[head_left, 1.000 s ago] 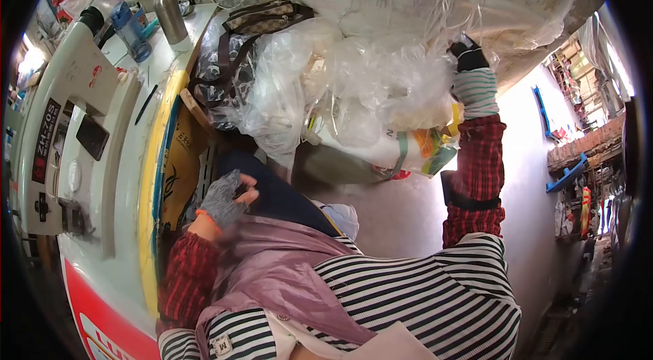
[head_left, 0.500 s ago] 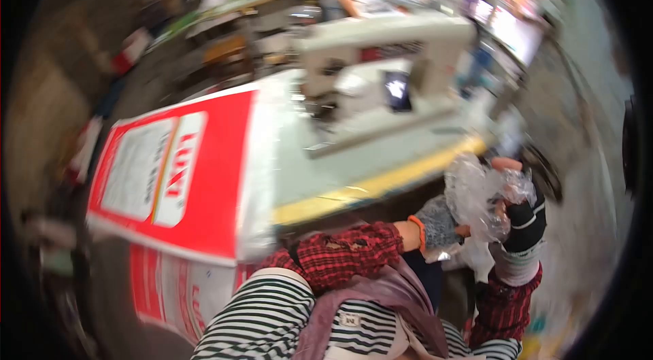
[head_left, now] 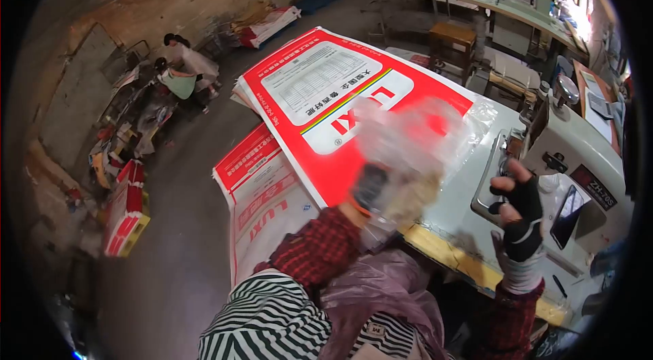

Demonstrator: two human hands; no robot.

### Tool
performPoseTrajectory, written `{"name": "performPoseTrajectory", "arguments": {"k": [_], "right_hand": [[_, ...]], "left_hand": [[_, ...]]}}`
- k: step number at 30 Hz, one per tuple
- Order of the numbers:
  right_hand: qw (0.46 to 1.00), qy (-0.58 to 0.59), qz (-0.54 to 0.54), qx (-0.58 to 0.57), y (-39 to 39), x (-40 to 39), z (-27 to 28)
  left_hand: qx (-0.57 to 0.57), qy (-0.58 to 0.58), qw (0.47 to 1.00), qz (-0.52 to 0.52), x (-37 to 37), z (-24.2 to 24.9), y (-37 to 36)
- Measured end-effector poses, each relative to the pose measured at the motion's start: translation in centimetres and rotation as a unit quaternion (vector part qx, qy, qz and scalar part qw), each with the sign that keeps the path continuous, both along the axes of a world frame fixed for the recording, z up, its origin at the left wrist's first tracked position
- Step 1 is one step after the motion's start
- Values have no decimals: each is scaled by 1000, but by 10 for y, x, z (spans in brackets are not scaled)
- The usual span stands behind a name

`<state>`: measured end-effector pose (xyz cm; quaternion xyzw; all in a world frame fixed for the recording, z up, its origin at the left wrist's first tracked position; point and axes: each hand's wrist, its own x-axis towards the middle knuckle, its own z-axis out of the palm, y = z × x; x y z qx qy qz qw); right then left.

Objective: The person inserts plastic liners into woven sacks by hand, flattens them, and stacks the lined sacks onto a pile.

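My left hand (head_left: 381, 190), in a grey glove and blurred by motion, grips a clear plastic bag (head_left: 415, 139) above the red and white printed sacks (head_left: 299, 149). Its fingers are mostly hidden by the plastic. To the right, my right hand (head_left: 518, 207), in a black fingerless glove, is raised in front of the white sewing machine (head_left: 592, 176). Its fingers are apart and bent, with nothing between them. More printed sacks (head_left: 262, 217) hang below the table edge.
A phone (head_left: 570, 216) lies at the sewing machine's base. The table has a yellow edge (head_left: 449, 254). Two people (head_left: 183, 74) are at the far left near piled sacks. A wooden stool (head_left: 452, 40) stands behind the table.
The view has swung left. My hands, earlier together at the plastic bag, are now apart; my left hand has carried it over the sacks, and my right hand has let go.
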<state>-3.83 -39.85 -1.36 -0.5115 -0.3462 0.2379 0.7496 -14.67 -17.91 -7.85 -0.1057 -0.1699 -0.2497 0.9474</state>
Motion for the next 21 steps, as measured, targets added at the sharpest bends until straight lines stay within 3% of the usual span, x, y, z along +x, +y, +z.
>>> {"name": "performPoseTrajectory", "arguments": {"k": [1,2,3,5,8,10,11,13,14,16,18,19,21], "right_hand": [[1000,1,17,-8,1,14,-26],[998,41,9,-41,2,14,-35],[995,61,26,-69,1,19,-50],[986,87,66,-122,2,27,-77],[984,76,90,-136,1,23,-104],[974,116,98,-168,4,24,-132],[972,146,89,-163,5,21,-143],[975,105,89,-172,9,25,-192],[978,65,75,-185,11,24,-195],[977,17,56,-205,8,21,-199],[982,-93,7,-165,9,20,-210],[983,-46,11,-178,7,17,-201],[975,-85,-19,-203,6,14,-202]], "left_hand": [[142,49,969,197,-17,5,12],[276,98,878,379,-41,11,24],[398,140,733,534,-60,14,38],[365,162,736,546,-87,7,72],[455,195,559,665,-101,29,65],[367,190,609,677,-104,42,52],[366,190,602,684,-107,44,48],[426,237,463,740,-115,47,40],[427,237,455,745,-120,49,36],[422,218,511,716,-127,48,26],[403,246,511,718,-131,43,27],[437,247,483,717,-129,42,28],[451,270,455,719,-122,36,35]]}}
